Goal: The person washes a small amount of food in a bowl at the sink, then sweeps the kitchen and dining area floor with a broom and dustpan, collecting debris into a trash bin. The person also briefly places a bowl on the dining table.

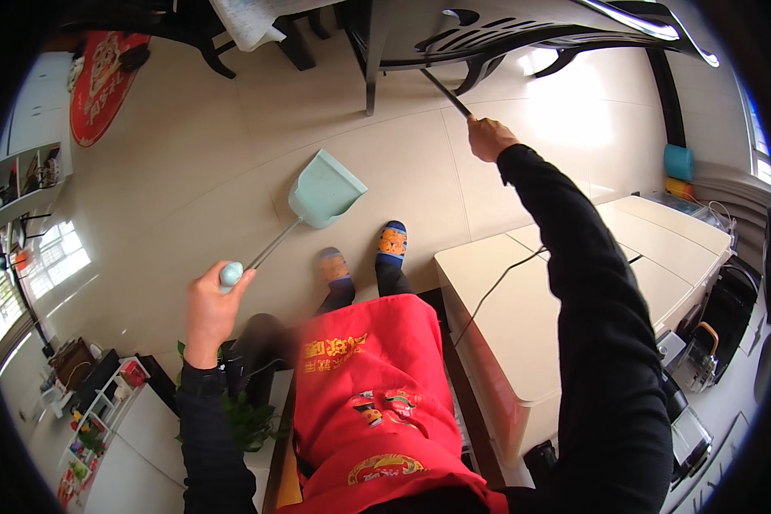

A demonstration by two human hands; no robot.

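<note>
My left hand [215,305] grips the handle of a pale green long-handled dustpan [326,193], whose pan rests on the tiled floor in front of my slippered feet. My right hand [490,138] reaches forward and is closed around a dark pole [446,92]. The pole slants away under a dark wooden bench or chair [411,38], and its far end is hidden there. A red apron [379,385] covers my front.
A cream cabinet or table [501,308] with a cable across it stands at the right. A red oval sign [108,87] is at the upper left. Green plant leaves [250,417] lie below my left hand. White shelving [96,424] stands at the lower left.
</note>
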